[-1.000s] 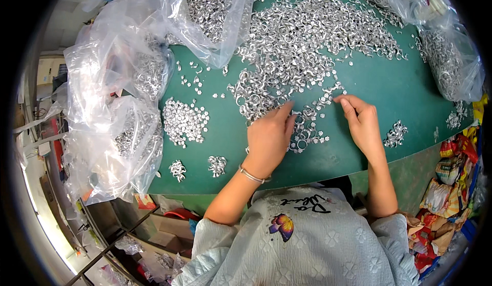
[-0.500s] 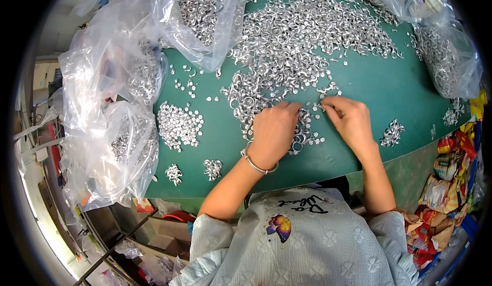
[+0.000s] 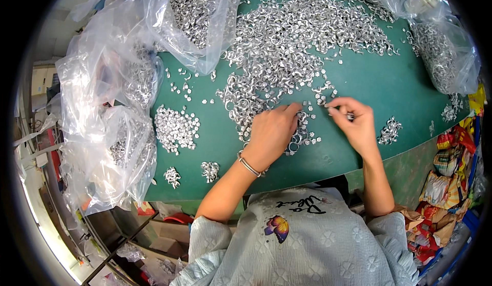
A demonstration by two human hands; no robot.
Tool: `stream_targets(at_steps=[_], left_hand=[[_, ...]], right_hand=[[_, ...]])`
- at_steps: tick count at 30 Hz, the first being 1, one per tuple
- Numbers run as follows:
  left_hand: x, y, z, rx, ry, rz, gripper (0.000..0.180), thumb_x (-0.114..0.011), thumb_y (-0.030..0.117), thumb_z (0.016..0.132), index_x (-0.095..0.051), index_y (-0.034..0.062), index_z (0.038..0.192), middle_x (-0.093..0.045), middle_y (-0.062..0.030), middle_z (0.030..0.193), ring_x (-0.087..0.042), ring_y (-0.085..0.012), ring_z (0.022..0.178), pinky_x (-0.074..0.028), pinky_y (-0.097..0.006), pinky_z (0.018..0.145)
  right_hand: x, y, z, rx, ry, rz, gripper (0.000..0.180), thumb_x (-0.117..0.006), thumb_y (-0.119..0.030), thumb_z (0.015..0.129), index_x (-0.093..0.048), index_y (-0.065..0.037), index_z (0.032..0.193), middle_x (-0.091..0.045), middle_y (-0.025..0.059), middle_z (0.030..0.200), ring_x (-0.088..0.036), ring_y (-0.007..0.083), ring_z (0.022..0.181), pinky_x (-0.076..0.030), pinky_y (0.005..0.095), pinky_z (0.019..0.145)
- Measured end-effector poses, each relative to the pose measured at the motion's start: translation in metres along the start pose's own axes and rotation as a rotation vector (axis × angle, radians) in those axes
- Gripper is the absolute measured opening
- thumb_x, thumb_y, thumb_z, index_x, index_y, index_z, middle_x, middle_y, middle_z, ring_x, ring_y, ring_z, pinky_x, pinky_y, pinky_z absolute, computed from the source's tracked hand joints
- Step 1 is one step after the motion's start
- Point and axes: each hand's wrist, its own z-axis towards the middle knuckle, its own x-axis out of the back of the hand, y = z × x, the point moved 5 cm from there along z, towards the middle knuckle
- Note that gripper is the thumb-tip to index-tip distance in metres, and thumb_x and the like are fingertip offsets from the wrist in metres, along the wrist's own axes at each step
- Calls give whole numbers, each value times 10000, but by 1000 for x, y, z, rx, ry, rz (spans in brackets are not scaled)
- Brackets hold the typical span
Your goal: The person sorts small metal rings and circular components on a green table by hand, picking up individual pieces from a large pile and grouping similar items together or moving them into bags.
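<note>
A broad pile of small silver metal pieces (image 3: 279, 50), curved hooks and rings among them, spreads over the green table. My left hand (image 3: 271, 132) lies at the pile's near edge, fingers curled down and together; whatever they hold is hidden. To its right, my right hand (image 3: 357, 124) is closed, thumb and forefinger pinched on a tiny silver piece. More silver metal pieces (image 3: 351, 116) show inside its curled fingers. Between the hands are loose flower-shaped silver pieces (image 3: 311, 140).
Left on the green table (image 3: 215, 127) sits a heap of flower-shaped pieces (image 3: 177, 130), with two small clusters (image 3: 210, 171) nearer me. Clear plastic bags of metal parts (image 3: 192, 19) stand at the left and back; another bag (image 3: 438, 50) is far right. A small pile (image 3: 390, 131) lies right.
My right hand has shifted slightly right, away from the left hand, and silver pieces now show within its fingers. The left hand stays at the pile, drawn slightly left with the whole view.
</note>
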Motion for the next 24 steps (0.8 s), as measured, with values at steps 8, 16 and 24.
stream_targets(at_steps=[8,16,24], left_hand=[[-1,-4,2,-9,26,-9,171,-646,121,796,-603,88,958,-604,-116,650,-580,-308,563,-439,-413,502],[3,0,2,-50,40,-8,170,-650,114,788,-593,60,940,-586,-120,606,-569,-315,543,-435,-413,500],[3,-2,1,19,28,-21,155,-653,100,775,-578,47,900,-554,-119,563,-561,-319,534,-427,-417,499]], right_hand=[[-4,11,-13,-639,-128,1393,131,-566,-47,873,-582,13,989,-524,1,736,-360,59,492,-259,179,410],[-19,-17,7,198,95,-577,155,-709,-133,749,-647,-61,872,-592,81,704,-587,290,597,-466,363,526],[-15,-14,7,242,110,-584,128,-688,-131,770,-620,-59,851,-632,85,779,-614,297,638,-479,382,530]])
